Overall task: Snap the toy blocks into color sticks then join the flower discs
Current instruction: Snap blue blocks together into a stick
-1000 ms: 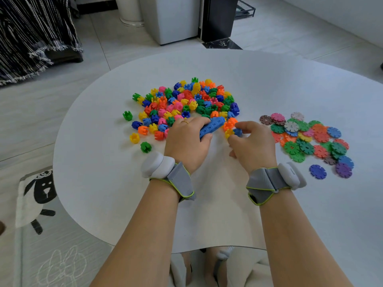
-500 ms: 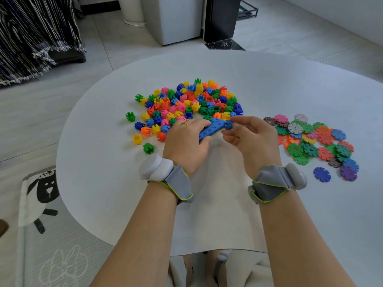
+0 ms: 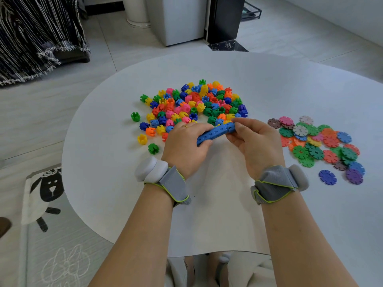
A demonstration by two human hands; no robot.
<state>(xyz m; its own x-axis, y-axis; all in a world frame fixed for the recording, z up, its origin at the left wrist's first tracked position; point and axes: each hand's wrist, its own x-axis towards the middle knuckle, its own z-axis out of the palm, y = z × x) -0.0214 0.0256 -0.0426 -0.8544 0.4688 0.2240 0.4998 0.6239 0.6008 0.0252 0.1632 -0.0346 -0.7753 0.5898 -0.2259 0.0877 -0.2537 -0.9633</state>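
The left hand (image 3: 184, 143) is curled round the lower end of a blue stick (image 3: 215, 132) of snapped blocks, with the fingers over it and the thumb against its near side. The right hand (image 3: 256, 141) pinches the stick's other end between thumb and fingertips. Both hands are thus clamped on the one stick, which slants up toward the right just above the surface (image 3: 107, 183). Its block count is hard to read, since the lower end vanishes under the left fingers. A thin ring (image 3: 185, 126) shows on a left finger, and each wrist wears a grey strap (left wristband (image 3: 163, 177), right wristband (image 3: 277, 183)).

Just beyond the hands lies the pile of loose blocks (image 3: 192, 104), its near edge hidden behind the knuckles. A green block (image 3: 153, 148) and a yellow block (image 3: 142, 139) lie stray at the left. To the right, apart from the pile, the flower discs (image 3: 317, 141) overlap in a flat heap, and one blue disc (image 3: 327, 177) lies alone.

The surface is white and rounded, and the frame cuts off its right side. Around it is pale tiled floor with a sheep mat (image 3: 45, 183), striped fabric (image 3: 37, 34), a white cabinet (image 3: 178, 17) and a black panel (image 3: 226, 17), the last two cut off at the top.
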